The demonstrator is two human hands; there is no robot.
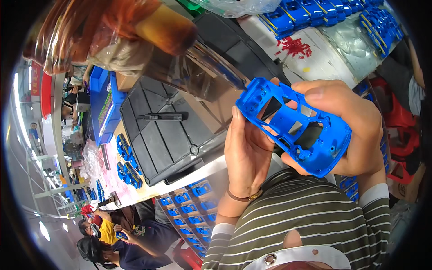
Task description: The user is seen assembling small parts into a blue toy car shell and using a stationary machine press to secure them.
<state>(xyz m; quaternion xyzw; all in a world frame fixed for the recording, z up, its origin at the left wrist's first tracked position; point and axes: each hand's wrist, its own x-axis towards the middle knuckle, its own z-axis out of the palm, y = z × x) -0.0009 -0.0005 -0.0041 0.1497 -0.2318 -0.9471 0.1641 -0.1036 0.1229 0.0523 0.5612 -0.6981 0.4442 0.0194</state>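
Both my hands hold a blue toy car body shell [288, 118], tilted, with its window openings and hollow inside facing up. My left hand [247, 150] grips its left end, thumb along the edge and other fingers partly hidden behind it. My right hand [353, 119] wraps round the right side, with fingers over the upper edge and beneath. Close to the shell's upper left corner is the narrow end of a long dark tool-like thing [222, 69]. It runs down from a bulky orange-brown, plastic-wrapped object [166, 29] that is blurred and close to the camera.
A black ribbed bin lid [155, 135] lies left of my hands, with a slim dark object [162, 116] on it. Small red parts [294, 47] and stacked blue shells [310, 11] are on the far table. Compartments of blue parts [194, 220] sit below left; co-workers [130, 238] sit beyond.
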